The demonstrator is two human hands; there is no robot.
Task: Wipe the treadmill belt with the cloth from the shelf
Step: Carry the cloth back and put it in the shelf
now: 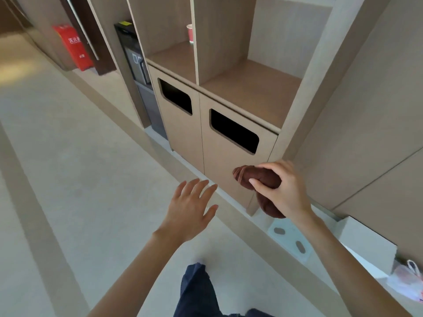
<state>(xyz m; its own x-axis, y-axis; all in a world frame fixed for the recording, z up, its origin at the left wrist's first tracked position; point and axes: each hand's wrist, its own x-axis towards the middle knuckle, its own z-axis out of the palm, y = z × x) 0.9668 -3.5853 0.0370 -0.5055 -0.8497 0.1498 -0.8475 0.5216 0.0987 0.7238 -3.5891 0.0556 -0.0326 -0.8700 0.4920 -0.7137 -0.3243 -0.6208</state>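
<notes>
Head cam only. Brown cloth bunched in R hand, thumb & fingers curled round it, one end sticking out past the thumb to the left, the rest hanging below the palm. Held in air, off the shelf, in front of the lower cabinet door that has a dark rounded slot; can't tell if touching the door.

L hand beside it to the left, apart from cloth, palm down, fingers straight & slightly spread, holding nothing, over the pale floor.

Second door to the left w/ a matching slot. Open wood compartments above both doors; red paper cup at back of the left one, partly hidden by the divider.

Farther left: black dispenser-type unit in a niche, then a red box w/ white lettering on the floor by the wall.

Below-right of R hand: pale glass scale on floor, white box next to it, plastic bag near frame edge. Dark trouser leg at bottom centre.
</notes>
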